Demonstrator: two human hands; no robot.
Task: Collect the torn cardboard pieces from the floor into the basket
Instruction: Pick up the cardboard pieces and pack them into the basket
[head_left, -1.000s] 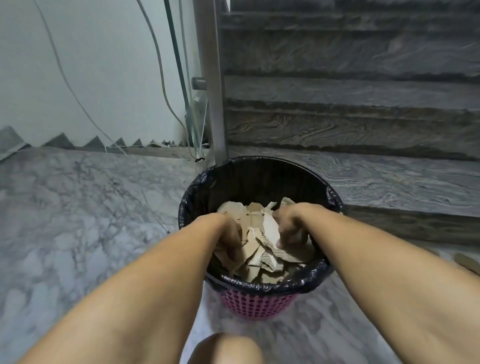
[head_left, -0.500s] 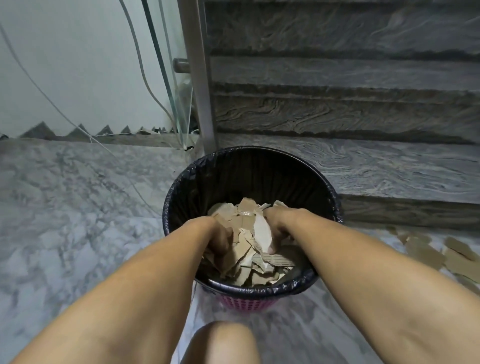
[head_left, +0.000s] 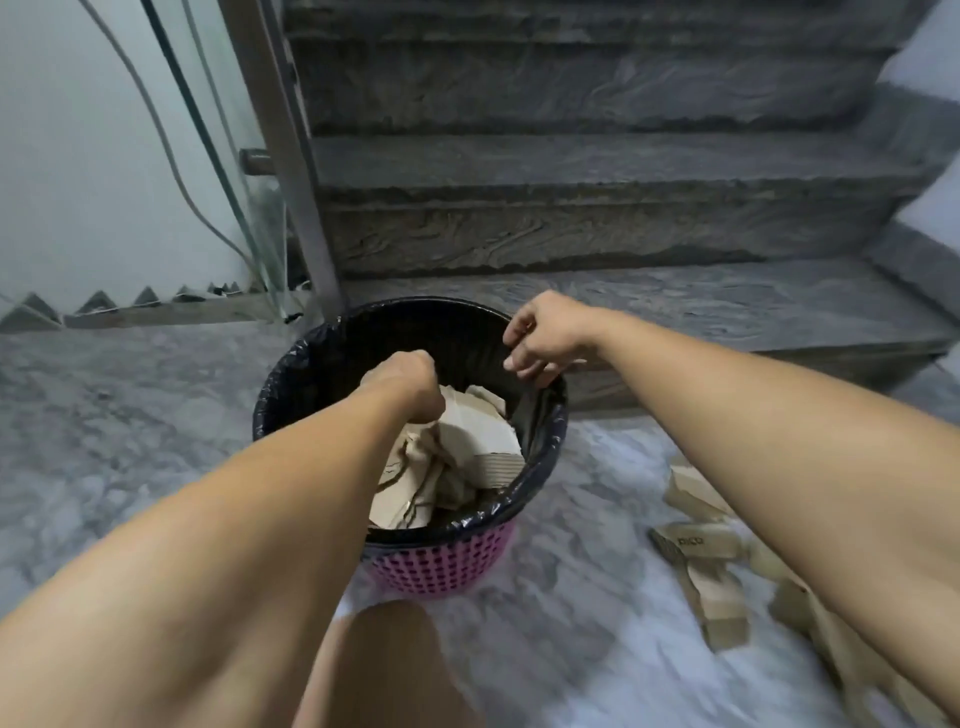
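A pink perforated basket (head_left: 441, 566) lined with a black bag stands on the marble floor and holds a heap of torn cardboard pieces (head_left: 462, 457). My left hand (head_left: 408, 382) is inside the basket as a fist, pressing on the heap. Above the basket's far right rim hovers my right hand (head_left: 540, 338), fingers loosely curled and nothing in it. More torn cardboard pieces (head_left: 717, 597) lie on the floor to the right, partly hidden by my right forearm.
Dark stone stairs (head_left: 597, 234) rise right behind the basket. A metal post (head_left: 296, 171) with a glass panel and loose cables stands at the back left by the white wall. My knee (head_left: 384, 660) shows at the bottom centre.
My right hand has come up out of the basket to above its far right rim. The left hand stays down in the cardboard. The view has swung right, showing more pieces on the floor.
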